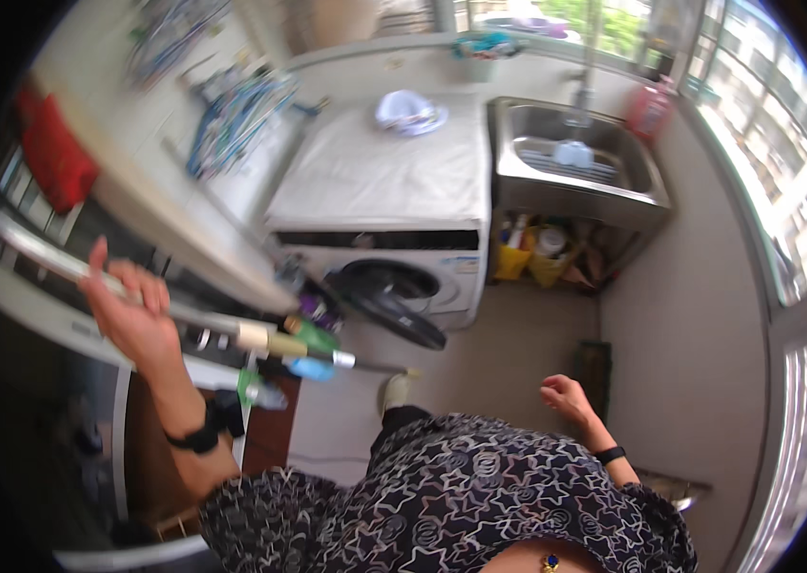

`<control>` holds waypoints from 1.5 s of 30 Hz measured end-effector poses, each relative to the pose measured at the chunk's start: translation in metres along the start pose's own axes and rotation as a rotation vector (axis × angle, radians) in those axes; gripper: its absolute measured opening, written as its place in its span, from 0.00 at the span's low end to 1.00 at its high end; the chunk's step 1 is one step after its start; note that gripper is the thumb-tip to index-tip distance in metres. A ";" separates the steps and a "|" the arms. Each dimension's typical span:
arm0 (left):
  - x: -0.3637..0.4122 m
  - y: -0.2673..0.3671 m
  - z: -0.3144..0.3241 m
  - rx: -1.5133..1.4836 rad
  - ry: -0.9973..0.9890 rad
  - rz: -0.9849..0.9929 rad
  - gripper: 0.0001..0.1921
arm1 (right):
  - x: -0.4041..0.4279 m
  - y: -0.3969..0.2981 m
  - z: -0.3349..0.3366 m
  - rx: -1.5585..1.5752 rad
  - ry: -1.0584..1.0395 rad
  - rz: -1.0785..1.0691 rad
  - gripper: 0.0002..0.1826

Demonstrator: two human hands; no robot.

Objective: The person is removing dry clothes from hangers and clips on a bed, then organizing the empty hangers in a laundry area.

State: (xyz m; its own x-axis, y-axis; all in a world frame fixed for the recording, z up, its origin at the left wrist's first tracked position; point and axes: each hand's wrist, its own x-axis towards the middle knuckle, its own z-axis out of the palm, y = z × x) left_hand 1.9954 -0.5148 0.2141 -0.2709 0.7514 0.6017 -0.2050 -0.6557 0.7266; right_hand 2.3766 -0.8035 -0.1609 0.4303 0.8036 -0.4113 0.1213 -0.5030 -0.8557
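My left hand (133, 313) is raised at the left, its fingers curled around a long pale pole (199, 317). The pole slants down toward the floor, with a cream collar, a darker lower section and a tip beside my shoe (396, 395). My right hand (570, 400) hangs low at my right side, fingers loosely curled, and I see nothing in it. In front of me is a front-loading washing machine (461, 286) with its round door (393, 308) swung out. A whitish cover (375, 175) lies over its top.
A white cap-like item (409, 113) rests on the washer's cover. To its right stands a steel sink (582, 190) with a light-blue item inside and yellow bags (514, 261) underneath. Several hangers (242, 118) hang at the left wall. A green bottle (314, 333) stands near the pole.
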 end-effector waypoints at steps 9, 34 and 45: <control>0.207 0.002 -0.058 0.081 -0.028 0.214 0.16 | 0.068 -0.039 0.081 -0.021 -0.023 0.060 0.13; 0.465 -0.347 -0.069 0.370 -0.096 0.119 0.22 | 0.069 -0.098 0.152 -0.267 0.261 0.166 0.15; 0.409 -0.359 -0.043 0.898 -0.284 0.333 0.31 | 0.006 -0.090 0.118 -0.296 0.232 0.269 0.18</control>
State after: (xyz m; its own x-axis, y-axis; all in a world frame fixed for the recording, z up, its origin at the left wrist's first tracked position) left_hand 1.9174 0.0249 0.1847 0.0734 0.6059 0.7922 0.6590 -0.6257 0.4175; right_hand 2.2623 -0.7156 -0.1232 0.6658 0.5568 -0.4967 0.2136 -0.7801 -0.5881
